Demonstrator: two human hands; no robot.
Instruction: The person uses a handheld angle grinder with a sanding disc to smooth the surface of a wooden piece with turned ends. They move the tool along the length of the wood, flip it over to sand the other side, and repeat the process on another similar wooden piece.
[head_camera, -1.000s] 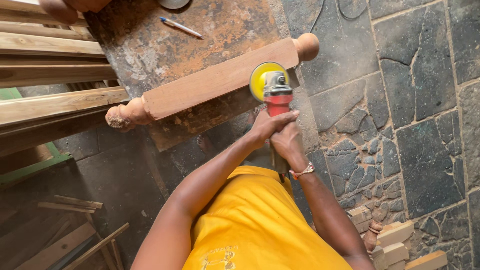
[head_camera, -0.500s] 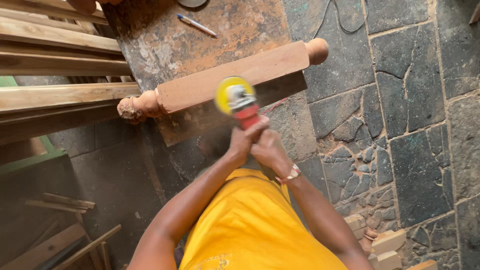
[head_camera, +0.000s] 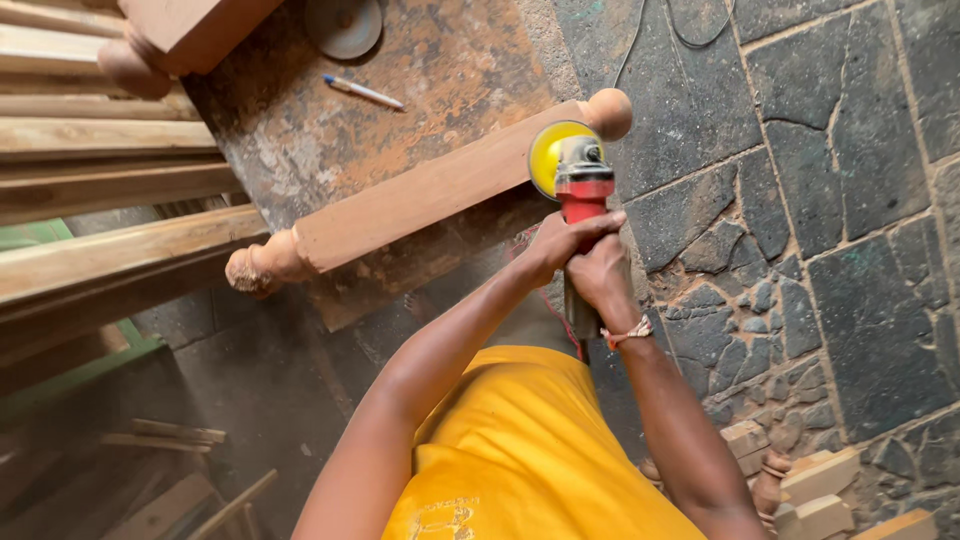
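Near the middle of the frame both hands are wrapped round a red angle grinder: the left hand has its fingers curled tight over the body just behind the head, and the right hand, with a bracelet at the wrist, grips the handle below it, fingers closed all the way round. The yellow sanding disc sits against the right-hand end of a long turned wooden post, close to the round knob at its tip. The post lies slantwise across a rusty, stained metal tabletop, its other turned end jutting off the table edge at the left of the frame. To my eye the flat square face of the post looks smooth and even in colour along most of its length, so the sanding seems well on, with the end by the knob now under the disc; whether the turned ends or the under faces have been touched I cannot tell. A pen and a spare round disc lie at the top of the table, rough planks are stacked at the upper left, offcuts sit at the lower right, and dark stone paving fills the right side.
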